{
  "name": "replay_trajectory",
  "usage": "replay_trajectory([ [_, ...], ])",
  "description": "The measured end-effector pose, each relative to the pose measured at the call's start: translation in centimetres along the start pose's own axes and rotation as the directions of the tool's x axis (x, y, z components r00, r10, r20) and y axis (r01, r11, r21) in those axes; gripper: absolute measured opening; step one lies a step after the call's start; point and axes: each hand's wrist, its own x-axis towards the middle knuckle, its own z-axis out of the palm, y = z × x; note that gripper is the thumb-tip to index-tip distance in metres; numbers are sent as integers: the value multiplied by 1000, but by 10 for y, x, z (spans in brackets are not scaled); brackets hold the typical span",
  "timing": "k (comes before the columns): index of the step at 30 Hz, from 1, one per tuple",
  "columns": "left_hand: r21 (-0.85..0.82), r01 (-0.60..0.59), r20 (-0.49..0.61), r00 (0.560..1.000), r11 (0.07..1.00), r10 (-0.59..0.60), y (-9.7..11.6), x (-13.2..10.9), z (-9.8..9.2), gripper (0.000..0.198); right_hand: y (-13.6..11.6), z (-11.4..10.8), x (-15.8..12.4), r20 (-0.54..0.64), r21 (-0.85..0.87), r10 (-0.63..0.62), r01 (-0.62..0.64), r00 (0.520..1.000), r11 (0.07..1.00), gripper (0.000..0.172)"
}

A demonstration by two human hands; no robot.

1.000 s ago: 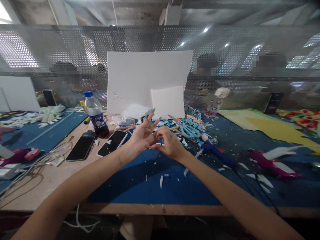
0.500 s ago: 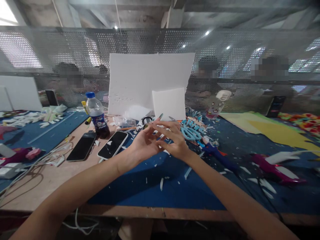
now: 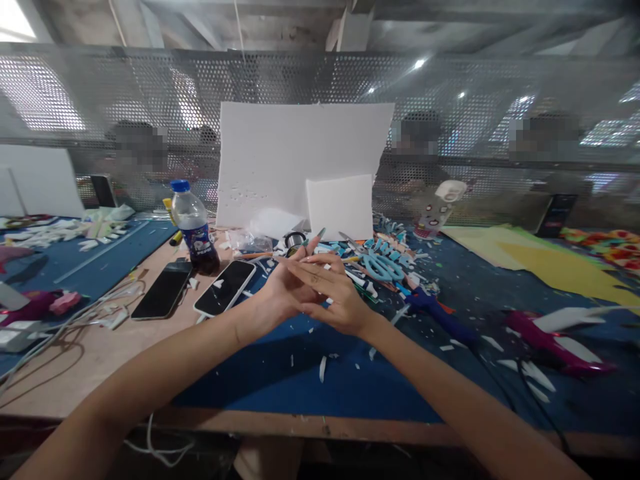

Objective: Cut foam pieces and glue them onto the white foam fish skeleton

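Currently, just past the fingertips of the left grip (image 3: 285,292), see a black-rimmed round item (image 3: 295,240), partly hidden. Have the right grip (image 3: 341,297) laid across the left palm, touching, with fingers loosely spread and thumb apart; cannot tell the width of the left grip, nor any small thing between the two, with fingers overlapping. Beneath both, see a blue mat (image 3: 255,377) on a pinkish surface (image 3: 113,347), with a white sliver (image 3: 323,368) on the near side of the grip. To the right of the right grip, find scissors (image 3: 383,265) with light-blue handles among blue and white scraps (image 3: 397,241), then a dark-blue corded tool (image 3: 443,318) and, well apart, a magenta tool (image 3: 555,343). Left of the left grip, see a white-edged phone (image 3: 227,288), then a black phone (image 3: 163,291) and a blue-capped bottle (image 3: 196,235) of dark drink. Farther beyond both, find a small white panel (image 3: 340,207) upright before a large white board (image 3: 280,147), then a perforated partition (image 3: 300,77) with people (image 3: 420,125) dimly visible through it.
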Motion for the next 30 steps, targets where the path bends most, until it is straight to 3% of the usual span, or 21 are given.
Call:
replay_trajectory([
  [5,74,-28,-82,996,997,35,-13,3,4,33,-10,28,5,-214,97,242,-226,946,969,23],
  [8,126,-37,-98,994,991,50,-7,2,0,40,-5,27,10,-322,217,413,-358,852,908,17],
  [10,189,-43,-98,993,981,62,-3,-2,-9,48,3,10,13,-349,305,511,-420,785,855,21],
  [14,444,-68,-126,983,893,137,-7,-22,-36,42,22,-42,9,-236,453,659,-520,714,725,35],
  [17,681,-107,-107,964,724,244,-19,-33,-53,53,31,-62,-4,7,475,746,-659,666,584,37],
  [20,837,-142,-24,955,528,296,-30,-29,-56,60,38,-49,-22,262,413,776,-793,574,447,35],
  [23,923,-178,68,949,342,309,-40,-14,-51,64,48,-24,-35,403,336,783,-872,474,355,33],
  [27,967,-214,166,939,135,301,-48,5,-43,68,57,-10,-41,428,247,812,-916,396,316,27],
  [30,974,-227,211,932,20,294,-51,12,-43,66,59,-17,-40,398,205,825,-915,402,347,27],
])
